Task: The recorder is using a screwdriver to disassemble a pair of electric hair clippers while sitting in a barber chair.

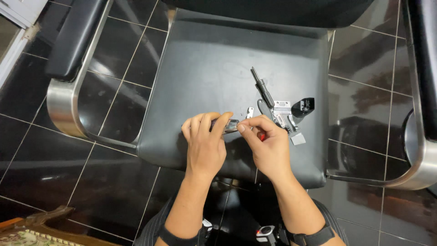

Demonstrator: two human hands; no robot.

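Both hands met over the front of the chair seat [200, 68], and the seat serves as the landmark for everything else. Left hand [205, 141] was curled shut around a small metal part [230, 125], whose shiny end poked out past the fingertips above the seat's front middle. Right hand [268, 146] had its thumb and forefinger pinched together at that same end, touching the part; something red [261, 135] showed under the palm (what it was could not be told).

Just beyond the right hand, toward the seat's right half, lay a loose cluster of pieces: a small flat bracket [249, 112] nearest the fingertips, a grey metal block [281, 111] with a little square plate [298, 139] near it, a dark rod [261, 85] angled up toward the seat's back, and a black plastic cap [303, 107] closest to the seat's right edge. Chrome armrests [61, 102] flanked the seat on either side, over a dark tiled floor [36, 168].
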